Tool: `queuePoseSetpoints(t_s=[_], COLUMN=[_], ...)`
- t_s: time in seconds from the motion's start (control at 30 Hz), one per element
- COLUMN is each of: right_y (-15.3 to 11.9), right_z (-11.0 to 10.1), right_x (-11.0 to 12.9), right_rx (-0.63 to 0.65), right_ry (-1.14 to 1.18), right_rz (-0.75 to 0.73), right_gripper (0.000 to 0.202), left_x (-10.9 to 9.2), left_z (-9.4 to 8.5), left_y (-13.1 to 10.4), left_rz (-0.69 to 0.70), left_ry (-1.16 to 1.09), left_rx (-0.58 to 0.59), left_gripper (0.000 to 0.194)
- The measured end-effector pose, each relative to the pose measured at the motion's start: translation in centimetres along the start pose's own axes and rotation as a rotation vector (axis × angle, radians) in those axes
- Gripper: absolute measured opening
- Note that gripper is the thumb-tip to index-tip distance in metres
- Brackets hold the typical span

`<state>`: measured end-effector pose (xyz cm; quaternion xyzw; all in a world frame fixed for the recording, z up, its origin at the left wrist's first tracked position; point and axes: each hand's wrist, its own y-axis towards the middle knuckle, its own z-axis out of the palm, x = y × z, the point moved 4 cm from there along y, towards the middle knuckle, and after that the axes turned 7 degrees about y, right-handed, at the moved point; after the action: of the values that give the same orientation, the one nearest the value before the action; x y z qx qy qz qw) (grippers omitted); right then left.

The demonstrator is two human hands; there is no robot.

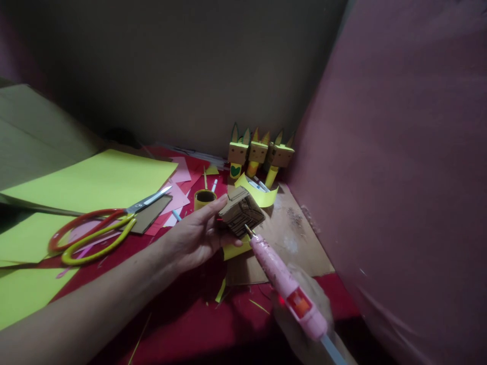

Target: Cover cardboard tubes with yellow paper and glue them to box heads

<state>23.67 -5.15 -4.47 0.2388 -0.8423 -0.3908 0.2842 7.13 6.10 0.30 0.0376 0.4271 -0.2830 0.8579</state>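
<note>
My left hand [201,230] is closed on a small cardboard box [243,210], thumb on its upper left edge and fingers beneath. Dark lines mark the box's near face. My right hand [304,304] grips a pink glue gun [276,263], and a pale glue stick [333,350] sticks out of its back end. The metal nozzle [249,230] is at the lower edge of the box; whether it touches cannot be made out. Just left of the box stands a yellow-wrapped cardboard tube [204,197]. Most of my right-hand fingers are hidden behind the gun.
Large scissors [131,210] with red and yellow handles lie on the left among yellow sheets [102,175] and pink paper scraps [177,195]. Several box-headed cardboard figures [238,152] stand at the back. A cardboard sheet [304,243] covers the right of the red cloth [182,314], beside a pinkish wall.
</note>
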Motion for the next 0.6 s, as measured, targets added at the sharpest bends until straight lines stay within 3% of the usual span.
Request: queuePoseSetpoints(t_s=[0.23,0.6], right_y=[-2.8,-0.6], right_z=[0.7,0.9], right_x=[-0.3,0.6], right_rx=[-0.109,0.033], right_ry=[-0.025,0.021], right_rz=[-0.011,0.0], right_gripper=[0.045,0.042], left_x=[0.2,0.5], left_z=[0.2,0.0], left_y=[0.0,0.1], left_rz=[-0.001,-0.011], left_ry=[-0.005,-0.014], left_rx=[0.0,-0.01], left_gripper=[0.028,0.026])
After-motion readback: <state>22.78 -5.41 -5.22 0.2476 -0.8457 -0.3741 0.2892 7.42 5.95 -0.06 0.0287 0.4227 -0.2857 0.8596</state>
